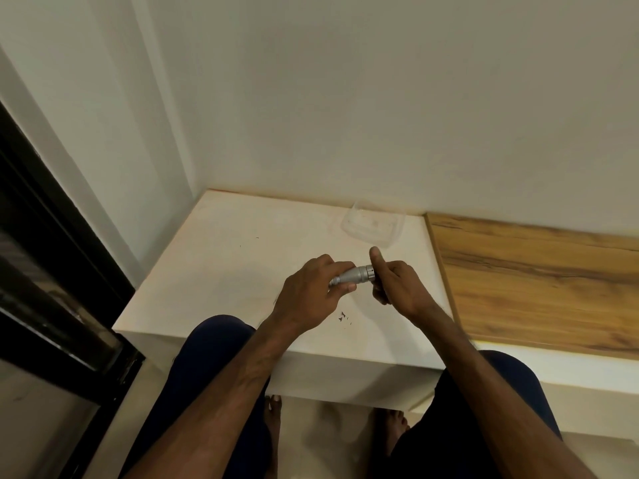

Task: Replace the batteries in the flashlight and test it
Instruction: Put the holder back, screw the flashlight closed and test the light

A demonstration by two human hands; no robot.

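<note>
A small silver flashlight [352, 275] is held level a little above the white table [221, 264], its wider head end pointing right. My left hand [311, 292] wraps around its narrow body from the left. My right hand [394, 281] closes on the head end, with the thumb raised above it. Most of the flashlight's body is hidden inside my left fist. No batteries are in sight.
A clear plastic container [373, 224] sits at the back of the table against the wall. A wooden countertop [536, 278] adjoins the table on the right. Small dark specks [344, 318] lie near the front edge. A black frame [52, 271] stands at the left.
</note>
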